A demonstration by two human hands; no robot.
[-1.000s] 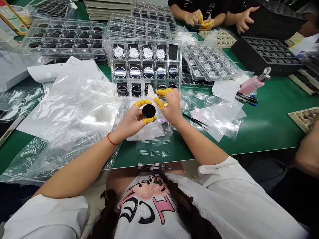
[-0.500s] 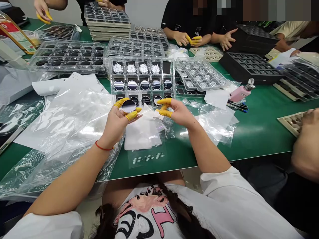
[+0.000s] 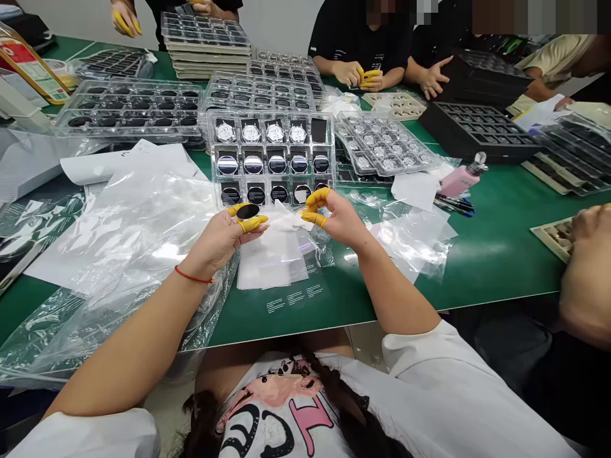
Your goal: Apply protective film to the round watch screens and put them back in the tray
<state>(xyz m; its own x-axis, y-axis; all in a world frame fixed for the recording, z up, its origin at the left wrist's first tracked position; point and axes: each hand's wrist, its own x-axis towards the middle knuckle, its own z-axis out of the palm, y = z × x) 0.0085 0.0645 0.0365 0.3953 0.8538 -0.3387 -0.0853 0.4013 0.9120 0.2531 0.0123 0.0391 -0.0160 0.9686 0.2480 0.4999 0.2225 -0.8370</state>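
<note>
Our left hand (image 3: 217, 242) has dropped lower, pinching the black disc (image 3: 247, 211) between its fingertips above the bench (image 3: 482, 254); our right hand (image 3: 337, 217) curls narrow nearby, its grip unclear.

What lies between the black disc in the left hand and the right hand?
In the head view, a rumpled white sheet fills the gap between the black disc and the right hand.
</note>
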